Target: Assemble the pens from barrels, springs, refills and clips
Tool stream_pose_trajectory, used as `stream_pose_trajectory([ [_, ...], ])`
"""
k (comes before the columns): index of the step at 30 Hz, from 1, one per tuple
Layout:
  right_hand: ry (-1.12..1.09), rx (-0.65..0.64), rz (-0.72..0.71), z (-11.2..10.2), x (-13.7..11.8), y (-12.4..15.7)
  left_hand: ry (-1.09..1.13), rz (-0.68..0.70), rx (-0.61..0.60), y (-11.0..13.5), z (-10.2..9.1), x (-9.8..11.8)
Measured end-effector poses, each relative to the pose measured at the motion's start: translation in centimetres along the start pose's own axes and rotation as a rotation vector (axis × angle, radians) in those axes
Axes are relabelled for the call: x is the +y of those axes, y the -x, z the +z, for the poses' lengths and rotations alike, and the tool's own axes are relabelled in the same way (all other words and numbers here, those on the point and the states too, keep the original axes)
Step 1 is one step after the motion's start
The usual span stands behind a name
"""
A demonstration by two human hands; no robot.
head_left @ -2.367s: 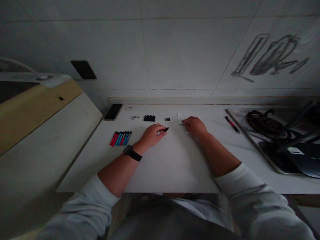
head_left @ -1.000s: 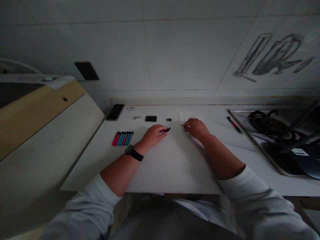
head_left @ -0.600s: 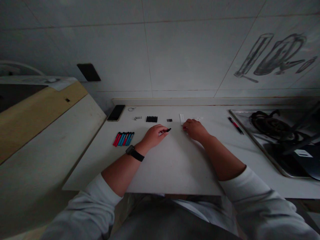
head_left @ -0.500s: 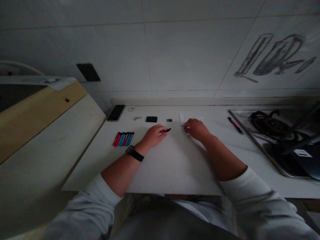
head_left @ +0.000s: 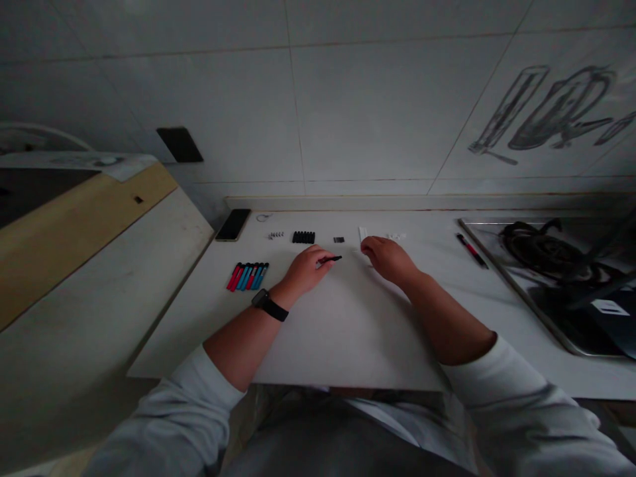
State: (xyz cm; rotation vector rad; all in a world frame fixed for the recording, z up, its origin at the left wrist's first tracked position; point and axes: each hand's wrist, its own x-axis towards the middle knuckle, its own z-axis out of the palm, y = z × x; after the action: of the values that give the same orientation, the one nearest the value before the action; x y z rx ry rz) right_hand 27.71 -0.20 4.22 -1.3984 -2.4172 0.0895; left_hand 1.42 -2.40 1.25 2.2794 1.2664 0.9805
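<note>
My left hand, with a dark watch on its wrist, pinches a thin black pen part whose tip points right. My right hand is at the near end of some white strips, its fingers closed together and bent down. Whatever lies between those fingertips is too small to make out. Left of the strips are small dark pieces, then a row of black parts and several small springs. Tiny whitish bits lie beyond my right hand.
Red and blue pen barrels lie side by side at the left. A phone and a thin loop are near the wall. One red and black pen lies beside the gas stove. A pale panel borders the left.
My right hand has moved slightly away from me, its fingertips now at the white strips' near end. My left hand keeps the black pen part, turned a little flatter. The view has shifted slightly.
</note>
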Motion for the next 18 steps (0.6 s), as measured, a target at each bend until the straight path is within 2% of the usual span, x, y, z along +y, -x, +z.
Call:
stream_pose_trajectory([
  [3,-0.116,0.085,-0.044,-0.5,-1.4,0.3,0.015,-0.007,0.023,-0.1,-0.1,0.1],
  [7,-0.215,0.149,-0.117,-0.5,-1.8,0.5,-0.005,0.003,0.046,-0.2,-0.3,0.3],
  [13,-0.212,0.189,-0.119,-0.2,-1.6,0.6,-0.005,0.029,0.101,-0.2,-0.4,0.5],
  [18,-0.235,0.276,-0.128,0.1,-1.5,0.7,0.017,0.032,0.131,-0.2,-0.4,0.6],
])
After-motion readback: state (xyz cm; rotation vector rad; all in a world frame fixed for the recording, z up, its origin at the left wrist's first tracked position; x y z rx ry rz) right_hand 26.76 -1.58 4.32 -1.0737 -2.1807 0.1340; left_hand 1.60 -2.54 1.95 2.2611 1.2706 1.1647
